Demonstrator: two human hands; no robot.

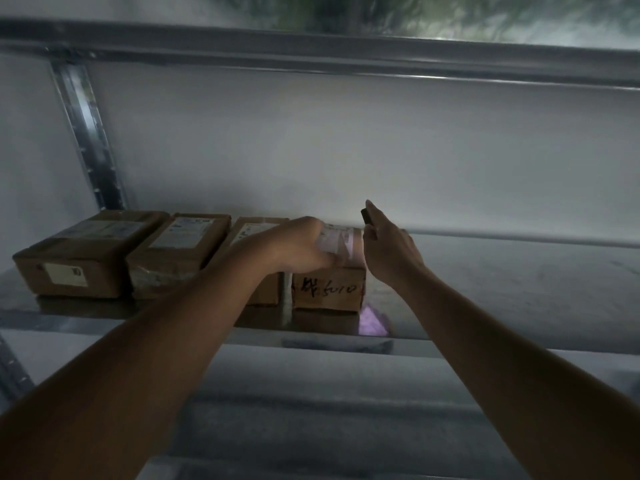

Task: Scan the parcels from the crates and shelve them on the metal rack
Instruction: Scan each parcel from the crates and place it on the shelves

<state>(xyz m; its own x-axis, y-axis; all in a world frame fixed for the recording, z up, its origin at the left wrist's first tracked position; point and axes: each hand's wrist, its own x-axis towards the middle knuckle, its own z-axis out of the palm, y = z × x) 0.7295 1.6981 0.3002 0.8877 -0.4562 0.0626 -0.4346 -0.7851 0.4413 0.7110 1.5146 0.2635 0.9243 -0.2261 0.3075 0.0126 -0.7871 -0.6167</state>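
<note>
Several brown cardboard parcels stand in a row on the metal rack shelf [502,292]. The rightmost parcel [329,289] has black handwriting on its front and a white label on top. My left hand [301,247] lies over the top of that parcel, fingers curled down on its taped upper edge. My right hand [388,244] is just to the right of the same parcel and grips a small dark scanner [366,216]. A pinkish light patch [372,322] shows on the shelf below the parcel's right corner.
Three other parcels sit to the left: a large one [86,254], a middle one [176,251], and one [256,233] partly hidden by my left arm. An upright rack post [86,133] stands at the back left. An upper shelf beam [346,53] runs overhead. The shelf's right half is bare metal.
</note>
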